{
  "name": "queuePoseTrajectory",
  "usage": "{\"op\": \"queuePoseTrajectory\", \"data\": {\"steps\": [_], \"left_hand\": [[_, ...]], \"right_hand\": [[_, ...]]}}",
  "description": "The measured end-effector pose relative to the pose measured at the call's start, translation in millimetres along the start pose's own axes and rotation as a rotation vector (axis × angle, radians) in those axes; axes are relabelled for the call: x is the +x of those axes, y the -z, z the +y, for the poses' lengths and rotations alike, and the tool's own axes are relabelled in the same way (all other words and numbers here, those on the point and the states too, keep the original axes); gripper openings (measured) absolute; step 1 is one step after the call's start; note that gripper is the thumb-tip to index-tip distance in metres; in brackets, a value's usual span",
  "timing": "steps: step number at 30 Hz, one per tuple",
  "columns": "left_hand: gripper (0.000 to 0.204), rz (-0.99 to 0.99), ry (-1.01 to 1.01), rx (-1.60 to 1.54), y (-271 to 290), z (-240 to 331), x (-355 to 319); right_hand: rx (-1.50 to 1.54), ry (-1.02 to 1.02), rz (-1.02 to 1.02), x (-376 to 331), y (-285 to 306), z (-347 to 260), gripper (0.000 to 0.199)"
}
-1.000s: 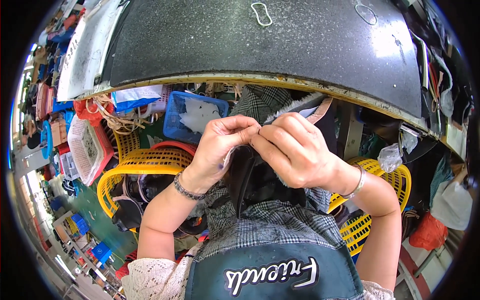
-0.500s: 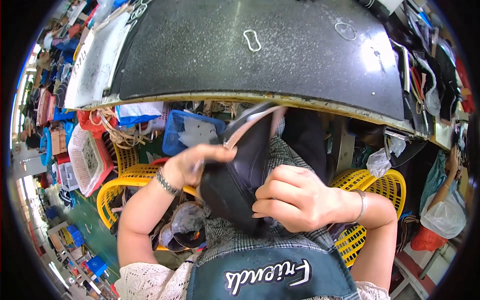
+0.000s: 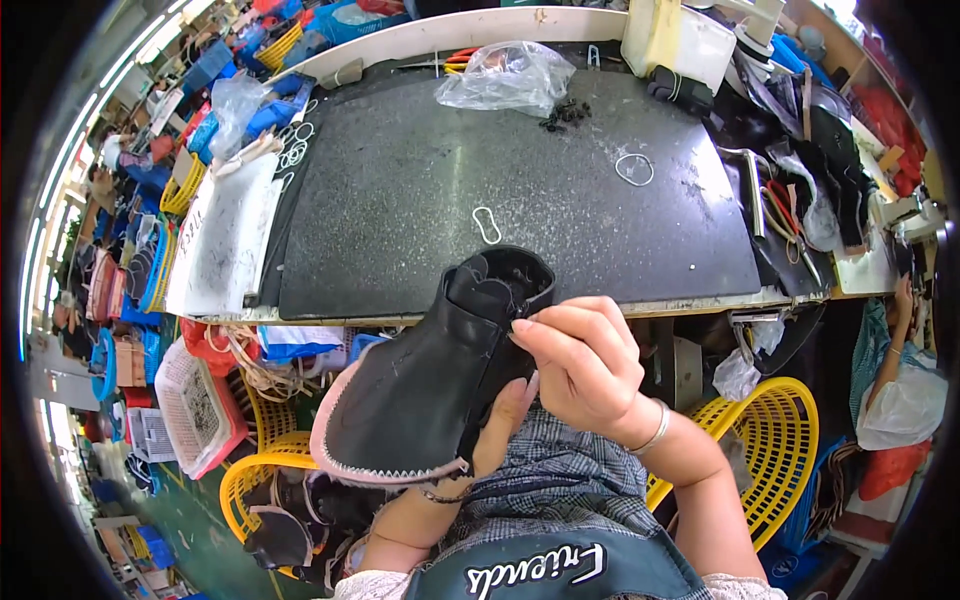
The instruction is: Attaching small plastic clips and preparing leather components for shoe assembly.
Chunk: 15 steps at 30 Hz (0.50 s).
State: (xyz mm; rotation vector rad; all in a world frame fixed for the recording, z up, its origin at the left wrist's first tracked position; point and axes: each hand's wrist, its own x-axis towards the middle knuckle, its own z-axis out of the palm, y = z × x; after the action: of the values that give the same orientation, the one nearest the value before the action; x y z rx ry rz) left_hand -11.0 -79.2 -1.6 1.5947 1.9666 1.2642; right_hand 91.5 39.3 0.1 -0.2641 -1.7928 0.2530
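**Black shoe upper held up between both hands below the bench edge**

A wide dark work table is filling the upper half of the view, carrying a crumpled clear plastic bag at its far edge and a small white loop near the front. Yellow plastic baskets are sitting below on the floor.

In front of the table's near edge, the black shoe upper is hanging in the air, its long axis running from the collar at upper right down to the pink-edged rim at lower left. The left hand is supporting it from beneath, mostly hidden, fingers wrapped against the leather. The right hand is nearer the collar, its fingertips pinching the collar's edge, which lies just left of them.
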Motion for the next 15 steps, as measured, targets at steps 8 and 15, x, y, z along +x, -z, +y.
{"op": "queuePoseTrajectory", "data": {"steps": [8, 15], "left_hand": [[0.045, -0.096, 0.073, -0.110, 10, 4, 5], [0.050, -0.116, 0.433, -1.249, -13, -41, -17]], "right_hand": [[-0.054, -0.083, 0.084, -2, -13, 15, 0.031], [0.245, -0.513, -0.498, 11, 9, 13, 0.052]]}}
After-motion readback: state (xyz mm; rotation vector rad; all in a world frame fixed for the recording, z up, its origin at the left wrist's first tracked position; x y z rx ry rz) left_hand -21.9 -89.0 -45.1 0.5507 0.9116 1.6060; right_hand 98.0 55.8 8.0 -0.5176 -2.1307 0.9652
